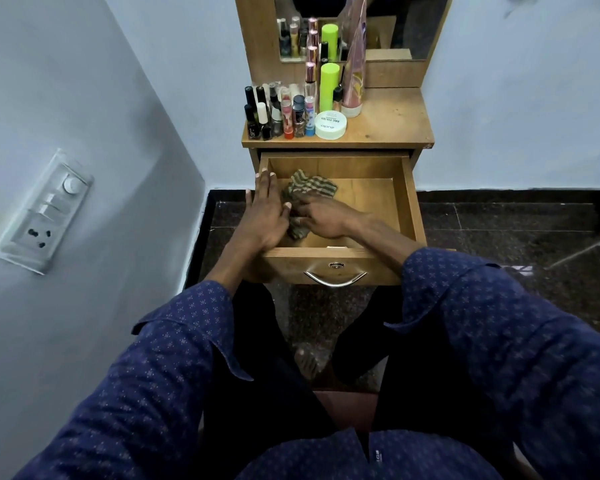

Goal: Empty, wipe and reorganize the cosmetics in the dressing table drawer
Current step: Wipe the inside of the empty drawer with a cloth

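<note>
The wooden drawer (407, 202) of the dressing table stands pulled out, and only a cloth lies inside. My left hand (265, 213) lies flat with straight fingers along the drawer's left wall. My right hand (321, 216) rests inside the drawer on a crumpled green checked cloth (312, 187), fingers curled into its folds near the left side. The cosmetics stand on the table top (388, 123): several nail polish bottles (257, 119), lip balm sticks (288, 121), a round white jar (330, 125), a lime green can (329, 86) and a tall pink tube (354, 88).
A mirror (378, 26) backs the table top and reflects the bottles. A wall with a switch and socket panel (43, 209) is close on the left. Dark granite floor (516, 230) spreads to the right. My knees sit under the drawer handle (336, 277).
</note>
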